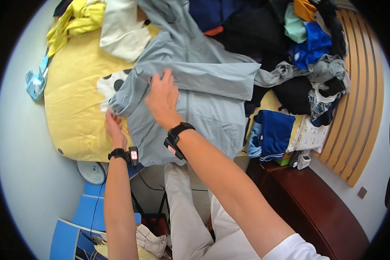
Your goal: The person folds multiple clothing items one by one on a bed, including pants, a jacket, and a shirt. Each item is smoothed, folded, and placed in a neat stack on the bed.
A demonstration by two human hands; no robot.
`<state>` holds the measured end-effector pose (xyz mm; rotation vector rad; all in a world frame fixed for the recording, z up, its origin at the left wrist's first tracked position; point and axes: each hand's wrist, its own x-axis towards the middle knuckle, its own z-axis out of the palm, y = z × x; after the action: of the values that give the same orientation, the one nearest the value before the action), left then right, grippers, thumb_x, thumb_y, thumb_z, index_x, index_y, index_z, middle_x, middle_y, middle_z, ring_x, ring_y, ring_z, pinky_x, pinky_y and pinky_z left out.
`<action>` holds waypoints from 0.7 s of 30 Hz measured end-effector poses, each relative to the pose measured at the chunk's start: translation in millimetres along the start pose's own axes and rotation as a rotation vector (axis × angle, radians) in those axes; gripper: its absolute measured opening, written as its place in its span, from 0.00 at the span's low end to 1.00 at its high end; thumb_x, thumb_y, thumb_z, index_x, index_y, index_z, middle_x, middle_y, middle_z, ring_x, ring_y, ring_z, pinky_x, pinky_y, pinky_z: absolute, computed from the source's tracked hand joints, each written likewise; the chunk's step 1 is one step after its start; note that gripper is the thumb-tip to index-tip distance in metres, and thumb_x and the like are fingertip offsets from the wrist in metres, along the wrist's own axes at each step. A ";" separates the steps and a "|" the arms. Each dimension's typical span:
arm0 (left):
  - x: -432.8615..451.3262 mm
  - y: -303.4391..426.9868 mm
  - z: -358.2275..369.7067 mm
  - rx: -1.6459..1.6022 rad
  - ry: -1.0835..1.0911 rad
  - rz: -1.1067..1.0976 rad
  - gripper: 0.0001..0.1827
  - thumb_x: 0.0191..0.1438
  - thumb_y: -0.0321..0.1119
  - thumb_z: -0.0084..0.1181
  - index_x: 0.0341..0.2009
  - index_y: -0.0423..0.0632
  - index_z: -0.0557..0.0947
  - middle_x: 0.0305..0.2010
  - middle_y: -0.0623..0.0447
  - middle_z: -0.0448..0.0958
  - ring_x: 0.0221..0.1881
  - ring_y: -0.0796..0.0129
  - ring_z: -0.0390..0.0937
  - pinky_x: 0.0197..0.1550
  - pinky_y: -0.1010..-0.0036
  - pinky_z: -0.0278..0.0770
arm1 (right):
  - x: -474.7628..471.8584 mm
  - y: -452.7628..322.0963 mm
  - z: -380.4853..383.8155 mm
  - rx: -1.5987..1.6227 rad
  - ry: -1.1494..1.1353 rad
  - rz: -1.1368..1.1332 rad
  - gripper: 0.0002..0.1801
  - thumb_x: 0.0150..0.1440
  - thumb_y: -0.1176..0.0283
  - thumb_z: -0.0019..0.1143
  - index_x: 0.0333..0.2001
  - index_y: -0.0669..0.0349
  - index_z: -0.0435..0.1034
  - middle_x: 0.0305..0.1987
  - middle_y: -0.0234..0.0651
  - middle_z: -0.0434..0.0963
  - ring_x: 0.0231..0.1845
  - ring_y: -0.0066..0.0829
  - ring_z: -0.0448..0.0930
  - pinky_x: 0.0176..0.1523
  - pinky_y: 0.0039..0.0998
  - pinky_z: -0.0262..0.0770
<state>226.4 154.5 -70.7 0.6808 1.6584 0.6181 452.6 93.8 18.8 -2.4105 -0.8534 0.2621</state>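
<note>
A light grey-blue hooded jacket (211, 113) lies spread on the bed, its hem toward me. One sleeve (217, 79) is laid flat across the chest, its cuff pointing right. The other sleeve (131, 91) is bunched at the left side. At that sleeve's end, my left hand (114, 128) has its fingertips on the gathered cuff. My right hand (163, 97) is over the upper body of the jacket, fingers bent onto the fabric near the shoulder. Its fingertips are blurred, so their grip is unclear. Both wrists wear black straps with small devices.
A yellow patterned bedsheet (74, 107) covers the bed. Dark clothes (253, 32) and mixed garments (325, 71) are heaped far right, a white knit garment (125, 40) far left. Folded blue clothing (276, 131) lies near a dark red wooden cabinet (315, 201). A blue desk (87, 208) stands lower left.
</note>
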 end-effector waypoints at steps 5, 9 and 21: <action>-15.1 44.7 10.0 0.254 -0.204 0.113 0.29 0.65 0.60 0.66 0.54 0.48 0.82 0.44 0.61 0.80 0.39 0.78 0.71 0.42 0.76 0.65 | -43.9 -5.2 32.4 -0.169 -0.322 0.110 0.22 0.51 0.77 0.69 0.50 0.61 0.72 0.59 0.45 0.72 0.59 0.48 0.78 0.57 0.46 0.77; -8.1 59.7 -13.4 0.179 -0.444 -0.007 0.19 0.70 0.49 0.64 0.53 0.47 0.83 0.45 0.62 0.81 0.40 0.81 0.71 0.43 0.79 0.66 | -38.7 7.5 26.7 -0.209 -0.195 -0.113 0.29 0.54 0.73 0.69 0.60 0.58 0.71 0.65 0.45 0.73 0.64 0.45 0.75 0.57 0.47 0.75; -16.9 42.5 -74.9 -0.073 0.398 0.212 0.18 0.75 0.44 0.56 0.34 0.47 0.73 0.37 0.59 0.71 0.37 0.74 0.62 0.40 0.73 0.64 | -8.1 54.8 32.6 -0.335 -0.400 -0.131 0.23 0.65 0.62 0.64 0.60 0.58 0.71 0.64 0.42 0.73 0.62 0.52 0.76 0.57 0.57 0.79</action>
<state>159.8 168.9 -15.4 0.7182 1.9307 1.0130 463.1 68.2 -39.2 -2.6364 -1.3192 0.6065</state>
